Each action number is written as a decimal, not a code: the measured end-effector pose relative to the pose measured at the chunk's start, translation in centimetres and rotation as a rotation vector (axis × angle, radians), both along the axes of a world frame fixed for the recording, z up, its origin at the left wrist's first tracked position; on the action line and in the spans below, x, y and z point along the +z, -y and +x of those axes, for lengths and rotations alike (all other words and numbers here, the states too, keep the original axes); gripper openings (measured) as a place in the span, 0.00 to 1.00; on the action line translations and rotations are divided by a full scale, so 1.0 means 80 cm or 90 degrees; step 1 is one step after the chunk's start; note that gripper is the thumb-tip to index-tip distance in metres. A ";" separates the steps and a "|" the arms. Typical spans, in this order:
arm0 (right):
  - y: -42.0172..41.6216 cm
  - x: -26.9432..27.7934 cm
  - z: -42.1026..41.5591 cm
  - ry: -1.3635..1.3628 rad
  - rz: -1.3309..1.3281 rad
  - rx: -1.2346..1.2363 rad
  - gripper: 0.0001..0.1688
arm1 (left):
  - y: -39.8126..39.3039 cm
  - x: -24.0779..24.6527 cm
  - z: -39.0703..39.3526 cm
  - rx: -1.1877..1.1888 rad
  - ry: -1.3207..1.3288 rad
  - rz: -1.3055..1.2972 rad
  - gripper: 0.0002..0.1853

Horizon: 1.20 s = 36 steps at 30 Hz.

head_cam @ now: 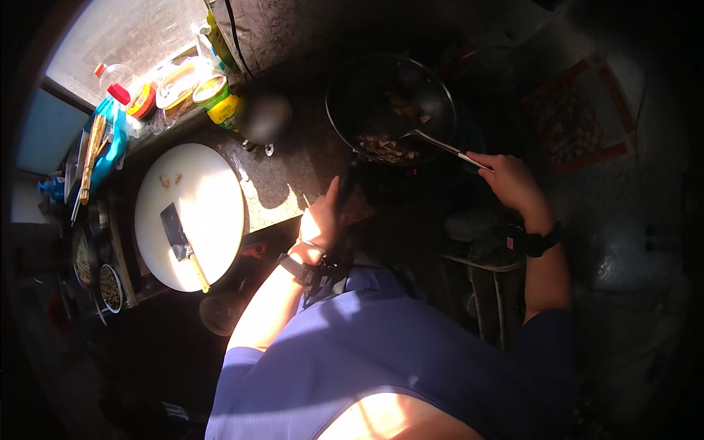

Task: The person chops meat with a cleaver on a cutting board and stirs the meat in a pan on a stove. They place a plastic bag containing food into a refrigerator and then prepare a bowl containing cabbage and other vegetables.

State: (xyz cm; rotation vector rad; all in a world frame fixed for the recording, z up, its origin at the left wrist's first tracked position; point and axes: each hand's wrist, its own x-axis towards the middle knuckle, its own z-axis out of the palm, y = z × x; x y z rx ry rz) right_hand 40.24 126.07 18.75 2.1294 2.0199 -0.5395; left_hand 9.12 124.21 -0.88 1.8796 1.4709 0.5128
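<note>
A dark wok (336,118) stands at the upper middle, with pieces of browned food (388,148) in its near side and more beyond. My left hand (322,220) is around the wok's black handle (347,179), the thumb lying along it; the handle is partly lost in shadow. In my right hand (511,179) is the long metal handle of a cooking spatula (440,143). Its head reaches into the wok beside the food, its exact shape hard to make out.
Left of the wok, a round white cutting board (220,220) bears a cleaver (175,228) and food scraps. A yellow-green tub (217,102) and a red-capped bottle (132,99) stand by the window. A bowl (111,289) sits lower left. A stool (489,264) is at right.
</note>
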 end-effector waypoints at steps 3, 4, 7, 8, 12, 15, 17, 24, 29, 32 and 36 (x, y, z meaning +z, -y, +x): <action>0.032 0.037 0.018 -0.057 0.046 -0.066 0.20 | 0.002 0.000 -0.001 0.005 0.011 -0.009 0.44; 0.041 0.043 0.023 -0.069 0.019 -0.092 0.20 | 0.002 -0.001 -0.001 0.006 0.017 -0.012 0.44; 0.041 0.042 0.008 -0.049 -0.067 -0.153 0.20 | 0.001 0.007 0.001 -0.001 0.031 -0.020 0.44; 0.036 -0.006 0.027 -0.061 0.019 -0.048 0.19 | 0.001 0.009 0.001 -0.005 0.035 -0.024 0.43; -0.020 -0.054 -0.010 -0.098 0.084 -0.105 0.19 | 0.001 0.001 -0.001 0.006 0.034 -0.009 0.43; -0.053 -0.069 -0.025 -0.146 0.136 -0.097 0.19 | 0.004 -0.001 -0.001 0.006 0.015 0.004 0.43; -0.074 -0.104 -0.018 -0.069 0.234 -0.018 0.19 | 0.003 0.001 0.003 -0.008 -0.015 0.015 0.43; -0.033 -0.088 0.004 -0.052 0.107 -0.026 0.20 | 0.006 0.022 0.007 0.018 -0.013 -0.062 0.44; 0.009 0.022 0.053 -0.158 0.038 -0.050 0.19 | 0.004 0.048 0.004 -0.004 0.046 -0.077 0.44; 0.014 0.045 0.057 -0.100 -0.042 -0.046 0.20 | 0.006 0.029 0.000 -0.002 0.038 -0.049 0.43; -0.016 -0.026 0.027 -0.128 0.002 -0.062 0.19 | 0.003 0.020 0.005 -0.015 -0.008 -0.064 0.41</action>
